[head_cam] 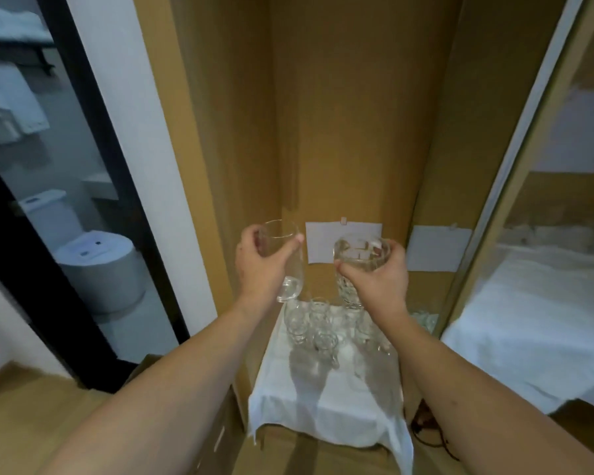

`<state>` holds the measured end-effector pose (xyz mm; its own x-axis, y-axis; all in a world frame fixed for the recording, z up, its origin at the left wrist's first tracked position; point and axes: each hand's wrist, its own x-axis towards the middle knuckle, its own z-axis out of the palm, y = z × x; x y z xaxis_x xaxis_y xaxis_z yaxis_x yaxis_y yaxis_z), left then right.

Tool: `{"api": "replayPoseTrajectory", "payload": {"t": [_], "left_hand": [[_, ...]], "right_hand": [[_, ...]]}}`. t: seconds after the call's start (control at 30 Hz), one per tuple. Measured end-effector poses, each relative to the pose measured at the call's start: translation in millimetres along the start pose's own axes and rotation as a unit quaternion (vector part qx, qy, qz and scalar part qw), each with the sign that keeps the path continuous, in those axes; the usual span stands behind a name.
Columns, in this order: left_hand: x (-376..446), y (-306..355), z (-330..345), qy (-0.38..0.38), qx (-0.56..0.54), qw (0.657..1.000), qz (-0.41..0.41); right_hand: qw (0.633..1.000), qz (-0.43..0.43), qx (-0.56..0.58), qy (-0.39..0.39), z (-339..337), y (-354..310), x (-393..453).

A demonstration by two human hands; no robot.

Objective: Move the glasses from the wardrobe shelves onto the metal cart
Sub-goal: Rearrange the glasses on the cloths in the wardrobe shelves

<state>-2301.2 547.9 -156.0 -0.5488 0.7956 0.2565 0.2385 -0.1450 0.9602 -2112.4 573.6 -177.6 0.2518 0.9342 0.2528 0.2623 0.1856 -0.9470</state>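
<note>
Forearms reach forward over a white cloth [326, 406] draped on a low surface; whether that is the metal cart cannot be told. Cluster of clear glasses [318, 329] stands at the cloth's far end. Above them, left hand [259, 265] grasps a smooth glass [282, 258], tilted; right hand [379, 274] grasps a patterned glass [357, 265] near its rim. Both are held mid-air, apart from each other. Risk: setting either down into the crowded cluster could knock glass on glass, and the loose cloth may let one tip. Behind, wardrobe back wall [350, 132] carries two pinned white sheets [343, 241]; no writing legible, no brands seen.
</note>
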Motion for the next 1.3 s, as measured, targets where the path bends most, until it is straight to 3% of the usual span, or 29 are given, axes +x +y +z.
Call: {"api": "replayPoseTrajectory", "payload": {"t": [0.23,0.47,0.7,1.3], "left_hand": [[-31,50,8,-0.043,-0.113,0.993,0.013],[-65,86,62,-0.071,-0.131,0.989,0.005],[-116,115,146,-0.139,-0.133,0.981,0.014],[-240,130,356,-0.166,-0.123,0.978,0.002]], "right_hand": [[0.996,-0.05,0.055,0.052,-48,-44,-9],[0.99,-0.059,0.079,0.099,-120,-51,-7],[0.987,-0.042,0.072,0.139,-217,-27,9],[0.991,-0.013,0.046,0.124,-428,70,72]]}}
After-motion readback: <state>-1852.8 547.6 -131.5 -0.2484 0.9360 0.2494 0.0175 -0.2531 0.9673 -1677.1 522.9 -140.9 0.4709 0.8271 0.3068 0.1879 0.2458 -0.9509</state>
